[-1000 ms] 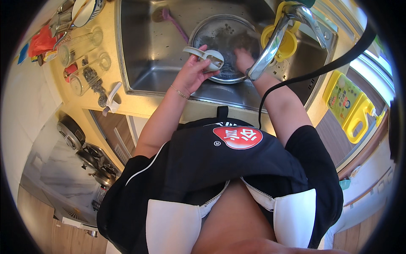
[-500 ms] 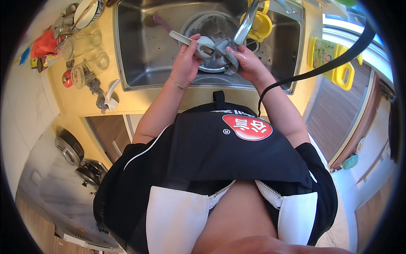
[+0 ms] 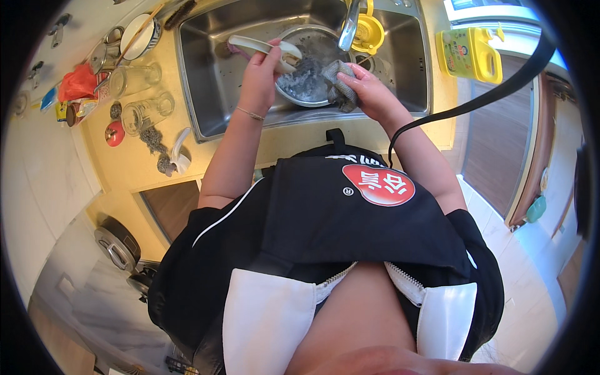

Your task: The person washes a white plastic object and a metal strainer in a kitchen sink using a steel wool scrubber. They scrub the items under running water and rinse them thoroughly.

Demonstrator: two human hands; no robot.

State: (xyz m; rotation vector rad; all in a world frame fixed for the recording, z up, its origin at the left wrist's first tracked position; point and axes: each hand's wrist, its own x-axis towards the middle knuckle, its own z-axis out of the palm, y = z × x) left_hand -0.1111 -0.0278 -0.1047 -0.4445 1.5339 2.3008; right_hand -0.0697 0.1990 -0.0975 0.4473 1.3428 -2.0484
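Note:
My left hand [image 3: 259, 70] grips a white flat utensil [image 3: 262, 47], a rice-paddle shape, over the steel sink [image 3: 206, 106]. My right hand [image 3: 365, 90] is closed on a grey scrub cloth [image 3: 337, 84] right beside it. Both hands hover above a round metal pot [image 3: 306, 78] that sits in the sink and holds soapy water. The tap [image 3: 349, 25] curves down just beyond my right hand.
Two clear glasses [image 3: 139, 97], a red lid [image 3: 114, 133], a bowl [image 3: 139, 39] and small items crowd the yellow counter on the left. A yellow detergent bottle [image 3: 469, 53] lies right of the sink. A yellow strainer [image 3: 367, 32] sits behind the tap.
The view has shifted as my head moved. My left hand has lifted the white utensil up and left of the pot, and my right hand has come off it with the cloth.

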